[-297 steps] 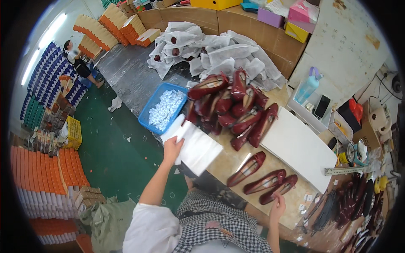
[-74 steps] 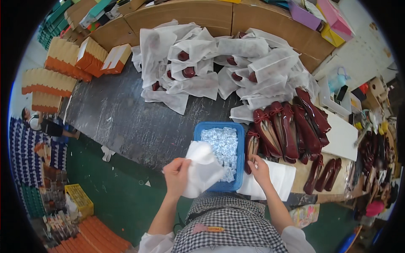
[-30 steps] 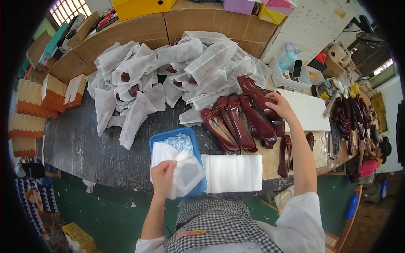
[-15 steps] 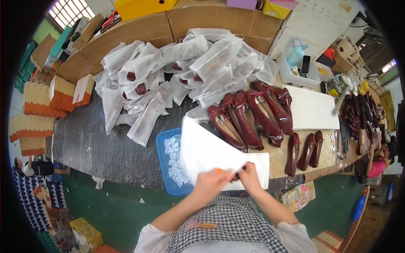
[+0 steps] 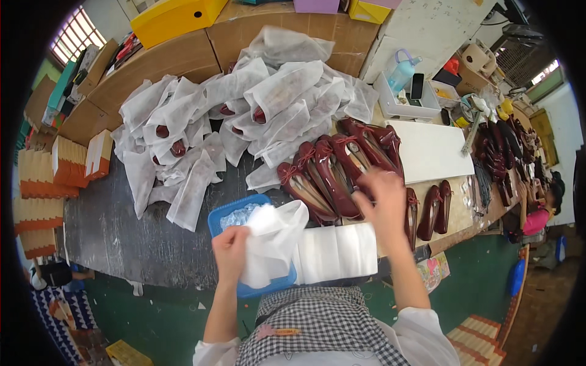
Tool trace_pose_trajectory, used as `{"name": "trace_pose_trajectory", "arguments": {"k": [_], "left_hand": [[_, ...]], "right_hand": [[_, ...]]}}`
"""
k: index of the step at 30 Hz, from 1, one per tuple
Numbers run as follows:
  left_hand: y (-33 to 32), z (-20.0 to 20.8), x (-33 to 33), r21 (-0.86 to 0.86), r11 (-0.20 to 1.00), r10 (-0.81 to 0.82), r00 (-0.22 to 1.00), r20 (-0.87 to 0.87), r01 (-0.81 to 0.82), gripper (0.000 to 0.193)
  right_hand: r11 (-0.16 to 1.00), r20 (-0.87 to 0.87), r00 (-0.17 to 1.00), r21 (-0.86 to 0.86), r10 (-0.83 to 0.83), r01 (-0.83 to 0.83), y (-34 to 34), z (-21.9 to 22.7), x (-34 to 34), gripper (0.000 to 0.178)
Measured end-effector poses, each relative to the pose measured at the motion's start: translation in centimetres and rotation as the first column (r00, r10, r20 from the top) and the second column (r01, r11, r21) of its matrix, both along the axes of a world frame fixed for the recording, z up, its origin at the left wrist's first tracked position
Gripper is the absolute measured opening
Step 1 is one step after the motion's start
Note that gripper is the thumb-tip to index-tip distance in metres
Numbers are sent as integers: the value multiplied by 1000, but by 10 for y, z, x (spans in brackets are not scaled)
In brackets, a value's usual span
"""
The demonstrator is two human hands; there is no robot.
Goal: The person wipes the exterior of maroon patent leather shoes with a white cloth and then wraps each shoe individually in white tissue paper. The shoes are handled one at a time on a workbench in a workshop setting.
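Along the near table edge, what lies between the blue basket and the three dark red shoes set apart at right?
In the head view: a flat white stack beside the blue basket, then the right hand over the gap before the three shoes.

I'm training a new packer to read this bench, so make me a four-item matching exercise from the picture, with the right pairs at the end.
Things
1. thin white wrap
2. light blue bottle
3. large yellow box
4. heap of dark red shoes

Places
A. on top of the brown cardboard panel at the back
B. next to the blurred right hand
C. gripped in the left hand, over the blue basket
D. standing in the white tray

Right pairs: 1-C, 2-D, 3-A, 4-B
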State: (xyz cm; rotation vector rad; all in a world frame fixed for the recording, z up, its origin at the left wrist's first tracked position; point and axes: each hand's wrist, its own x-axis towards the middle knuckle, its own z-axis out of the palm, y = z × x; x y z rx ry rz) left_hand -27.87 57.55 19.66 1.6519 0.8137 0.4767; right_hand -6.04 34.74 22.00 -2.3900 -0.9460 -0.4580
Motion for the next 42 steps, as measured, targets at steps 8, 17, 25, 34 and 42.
{"name": "trace_pose_trajectory", "arguments": {"k": [8,17,25,34,42], "left_hand": [[6,-29,55,519,818,-216,969,-123,248,18],[-78,4,30,656,655,-501,865,5,375,9],[-21,1,29,43,998,-50,985,163,44,16],[-12,1,34,107,976,-191,981,18,188,13],[13,-32,48,487,841,-129,961,-247,238,16]], "right_hand": [[977,-695,690,197,200,-84,-64,32,-10,34],[720,-861,-8,421,509,552,23,-34,-88,33],[859,-829,226,497,512,-123,84,-46,-79,18],[987,-455,878,-5,-148,163,-77,-77,119,47],[885,-695,652,-49,303,-463,-47,48,-7,47]]}}
